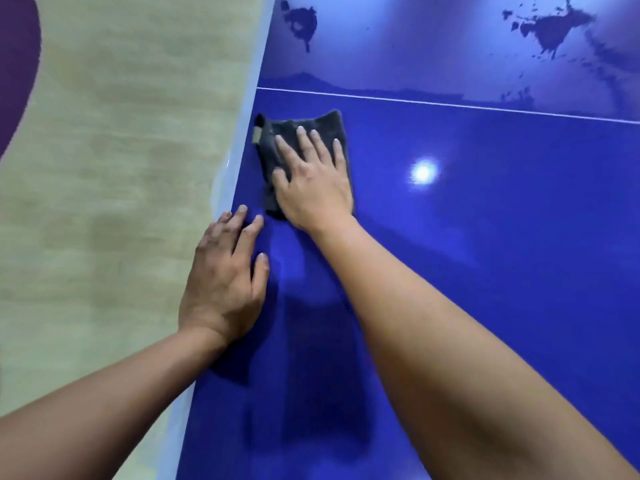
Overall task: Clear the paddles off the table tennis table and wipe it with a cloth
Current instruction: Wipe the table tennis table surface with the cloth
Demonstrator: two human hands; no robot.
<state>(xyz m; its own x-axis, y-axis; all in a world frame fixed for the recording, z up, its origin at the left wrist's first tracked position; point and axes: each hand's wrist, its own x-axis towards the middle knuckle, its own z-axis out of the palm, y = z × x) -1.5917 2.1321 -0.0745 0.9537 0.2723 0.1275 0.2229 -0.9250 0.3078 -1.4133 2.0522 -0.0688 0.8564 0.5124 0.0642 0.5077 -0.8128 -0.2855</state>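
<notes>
My right hand [313,181] lies flat on the dark grey cloth [267,152], left of the frame's centre. This grip is wide: the fingers are straight and spread, pressing down rather than pinching. The cloth sits on the blue bench [485,237], just beside its pale left edge [239,150], with its long axis running up the frame roughly along that edge. A small tan label [257,135] shows at its upper left corner.

My left hand [225,282] is also open and flat. It rests on the bench at the same edge, lower in the frame, with the fingertips just beside the cloth's lower end but apart from it. It holds nothing and reads as a brace.

The wipe turns on what lies up the frame from the cloth. Past the thin white line [450,105] the surface looks paler and hazier, with dark blotches [554,26]. The right hand is the one to push that way.

I cannot tell whether the blotches are dirt, wet patches or reflections. My palm hides much of the cloth, so its folds are unclear. The bench is cut off at the top and right, and no paddle shows in the part I can see. The beige floor [121,168] at left is blurred. A bright lamp reflection [424,172] glares to the right of my hand.
</notes>
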